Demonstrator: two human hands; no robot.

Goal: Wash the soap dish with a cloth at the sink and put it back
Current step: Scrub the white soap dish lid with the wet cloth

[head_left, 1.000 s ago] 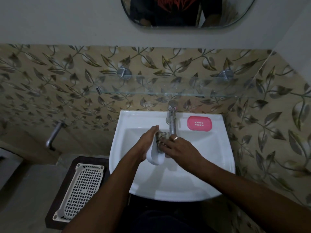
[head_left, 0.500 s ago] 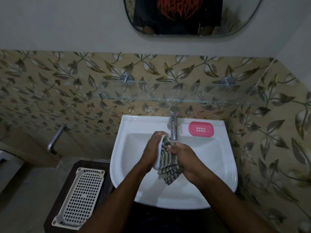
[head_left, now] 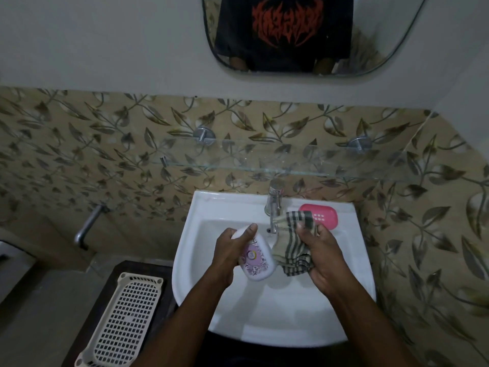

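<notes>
My left hand [head_left: 229, 254] grips a white oval soap dish part [head_left: 255, 258] with a purple floral print, held over the basin of the white sink [head_left: 277, 308]. My right hand [head_left: 321, 260] clutches a bunched striped cloth [head_left: 292, 242] just right of that part, the two a little apart. The cloth's upper end rises beside the chrome tap [head_left: 274, 205]. A pink soap dish part [head_left: 321, 216] with small slots lies on the sink's back right ledge, partly covered by the cloth.
A glass shelf [head_left: 291, 160] juts from the leaf-patterned tiles above the tap. A mirror [head_left: 304, 35] hangs higher up. A white perforated plastic basket [head_left: 124, 319] lies on a dark stand left of the sink. A metal wall tap [head_left: 87, 229] sticks out at left.
My hands have drawn apart: the white part has turned its printed face upward in my left hand, and my right hand has pulled the cloth off it to the right.
</notes>
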